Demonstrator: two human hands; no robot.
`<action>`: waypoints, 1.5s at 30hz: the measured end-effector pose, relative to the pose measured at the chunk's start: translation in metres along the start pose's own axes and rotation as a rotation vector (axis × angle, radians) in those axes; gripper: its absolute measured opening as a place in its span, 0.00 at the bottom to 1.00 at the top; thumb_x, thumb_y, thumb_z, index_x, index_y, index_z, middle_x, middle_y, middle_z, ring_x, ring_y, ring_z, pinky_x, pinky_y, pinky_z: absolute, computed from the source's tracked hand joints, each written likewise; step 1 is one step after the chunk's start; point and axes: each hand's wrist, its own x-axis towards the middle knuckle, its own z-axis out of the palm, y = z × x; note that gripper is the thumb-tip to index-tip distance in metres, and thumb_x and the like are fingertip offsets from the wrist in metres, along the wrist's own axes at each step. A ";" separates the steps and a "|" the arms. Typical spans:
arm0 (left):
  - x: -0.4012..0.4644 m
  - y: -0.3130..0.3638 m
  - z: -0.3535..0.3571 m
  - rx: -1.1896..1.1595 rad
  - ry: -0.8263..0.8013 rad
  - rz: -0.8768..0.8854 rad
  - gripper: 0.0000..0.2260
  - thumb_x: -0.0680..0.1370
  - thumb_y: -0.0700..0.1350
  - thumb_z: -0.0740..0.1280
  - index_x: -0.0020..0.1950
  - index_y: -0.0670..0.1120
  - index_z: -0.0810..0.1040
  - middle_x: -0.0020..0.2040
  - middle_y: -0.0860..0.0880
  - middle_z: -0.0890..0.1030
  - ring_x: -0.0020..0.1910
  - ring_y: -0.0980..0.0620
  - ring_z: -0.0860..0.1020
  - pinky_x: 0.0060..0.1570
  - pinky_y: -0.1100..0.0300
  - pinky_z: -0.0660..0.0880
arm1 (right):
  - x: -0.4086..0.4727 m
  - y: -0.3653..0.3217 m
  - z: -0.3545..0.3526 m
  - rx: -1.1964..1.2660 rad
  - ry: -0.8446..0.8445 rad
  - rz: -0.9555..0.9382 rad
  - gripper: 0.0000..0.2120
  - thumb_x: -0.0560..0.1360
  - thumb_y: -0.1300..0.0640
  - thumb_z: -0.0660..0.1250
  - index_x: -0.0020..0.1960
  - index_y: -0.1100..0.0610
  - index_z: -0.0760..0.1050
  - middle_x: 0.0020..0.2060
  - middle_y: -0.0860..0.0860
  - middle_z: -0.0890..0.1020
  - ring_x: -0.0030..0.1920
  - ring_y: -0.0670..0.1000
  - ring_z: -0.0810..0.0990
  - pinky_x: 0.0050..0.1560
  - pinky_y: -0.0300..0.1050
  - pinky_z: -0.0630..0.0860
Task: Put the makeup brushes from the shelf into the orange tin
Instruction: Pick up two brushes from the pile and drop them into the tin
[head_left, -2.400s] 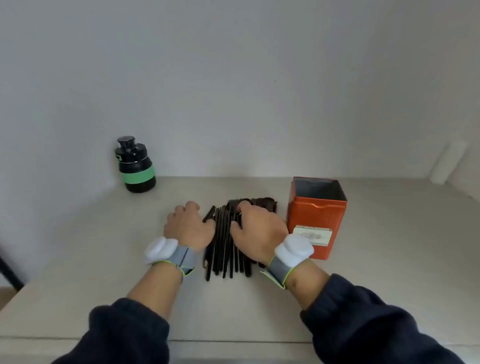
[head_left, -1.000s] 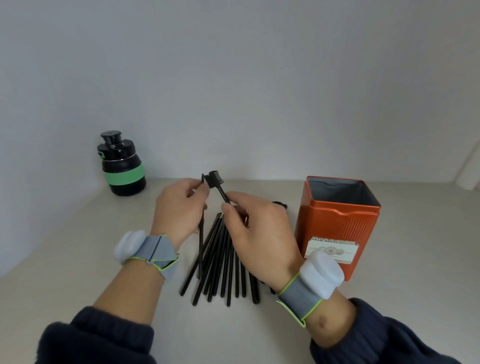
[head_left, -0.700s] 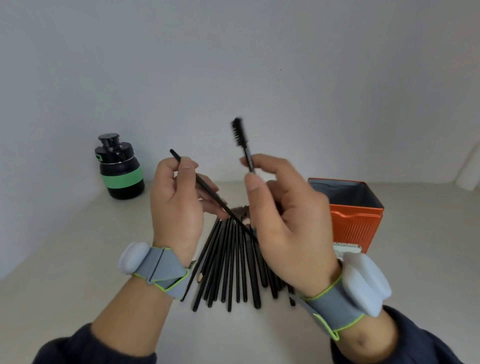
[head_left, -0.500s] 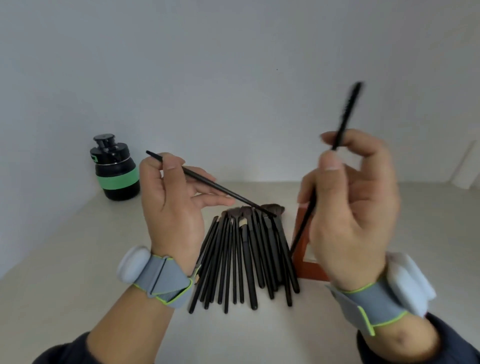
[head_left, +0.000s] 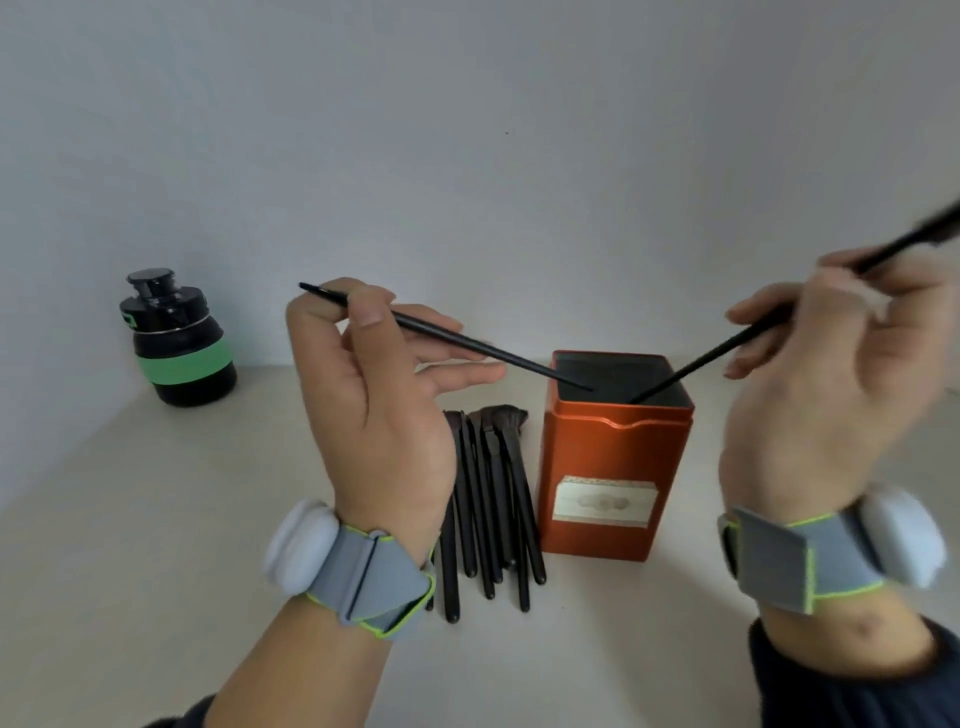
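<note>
Nearest, left hand (head_left: 374, 415) and right hand (head_left: 826, 395), both raised, each pinching one thin black brush. Left-hand brush (head_left: 467, 343) and right-hand brush (head_left: 727, 348) slant inward, lower ends over the mouth of the orange tin (head_left: 608, 467). Remaining brushes (head_left: 488, 499) lie bundled on the shelf (head_left: 156, 545), just left of the tin. Farther back left: black bottle (head_left: 176, 343), green band.

Brushes (head_left: 488, 499) left of tin (head_left: 602, 467)
</note>
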 end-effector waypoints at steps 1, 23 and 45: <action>-0.003 -0.002 0.003 0.033 -0.016 0.010 0.07 0.84 0.46 0.53 0.49 0.50 0.68 0.35 0.54 0.80 0.33 0.53 0.82 0.29 0.54 0.81 | -0.006 0.002 0.003 -0.040 -0.051 -0.037 0.03 0.81 0.63 0.57 0.51 0.57 0.68 0.37 0.54 0.81 0.31 0.52 0.76 0.32 0.45 0.69; -0.030 -0.031 0.016 0.470 -0.308 0.029 0.06 0.79 0.45 0.66 0.53 0.55 0.80 0.44 0.57 0.82 0.33 0.52 0.76 0.33 0.62 0.74 | -0.036 0.026 0.006 -0.720 -0.534 -0.282 0.08 0.80 0.55 0.60 0.46 0.56 0.76 0.33 0.44 0.73 0.38 0.53 0.73 0.50 0.51 0.65; -0.001 -0.043 -0.034 0.514 -0.321 -0.019 0.06 0.77 0.50 0.62 0.52 0.59 0.75 0.43 0.56 0.81 0.32 0.50 0.76 0.34 0.61 0.73 | -0.043 0.012 0.005 -0.558 -0.421 -0.451 0.10 0.73 0.61 0.62 0.45 0.60 0.82 0.39 0.53 0.79 0.44 0.55 0.72 0.46 0.55 0.70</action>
